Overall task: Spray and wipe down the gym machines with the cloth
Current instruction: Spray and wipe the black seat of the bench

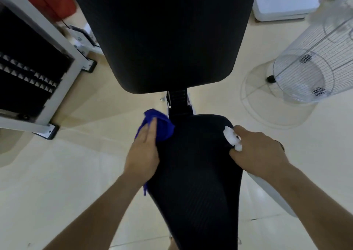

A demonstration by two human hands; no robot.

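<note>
So, counts: two hands, one cloth, one spray bottle, two black pads, one fan, one weight rack.
Seat pad (194, 173): long axis ran straight away from the camera, with the back pad (168, 35) just beyond its far end.
Cloth (162, 127): blue, bunched at the seat pad's far-left corner, with a strip trailing back along the left edge.
Left hand (143, 152): fingers straight and close together, pressing the cloth onto the seat pad's left edge; thumb hidden.
Spray bottle (231, 137): white, at the seat pad's right edge, nozzle pointing left across the pad, body slanting back and off to the right.
Right hand (257, 150): fingers curled round the sprayer head.
Fan (309, 73): wire cage, well right of the seat pad.
Weight rack (47, 58): well left.
</note>
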